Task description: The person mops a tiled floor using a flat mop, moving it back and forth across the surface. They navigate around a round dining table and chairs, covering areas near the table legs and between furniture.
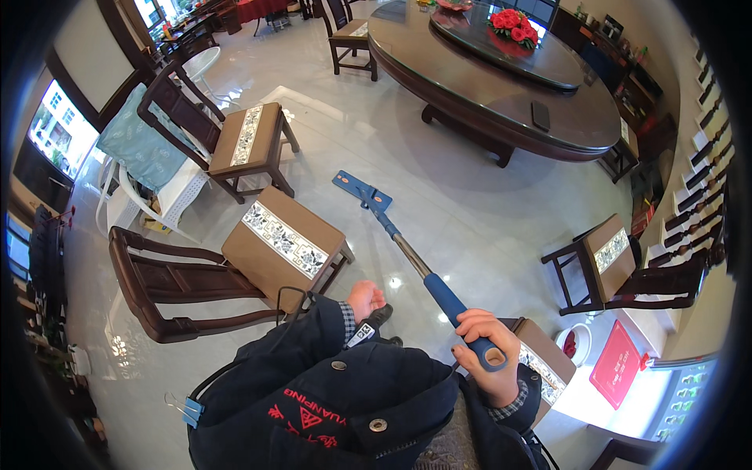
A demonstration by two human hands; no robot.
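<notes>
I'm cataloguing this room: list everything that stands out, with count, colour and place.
flat mop: 1, blue, centre
wooden chairs: 5+, brown, around
round table: 1, brown, upper right
flowers: 1 bunch, red, on table
slab: 1, black, on table
lattice chair: 1+, white, left
cushion: 1, pale blue, left
bowl: 1, white, right
sheet: 1, red, right
railing: 1, dark/white, right
jacket: 1, navy, bottom
left hand: 1, bare, centre
right hand: 1, bare, on mop handle

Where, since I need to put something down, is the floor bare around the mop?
Bare floor lies between the blue mop and round table, and right of its handle up to the right-side chair. Left is crowded: two brown chairs and a white chair.
</notes>
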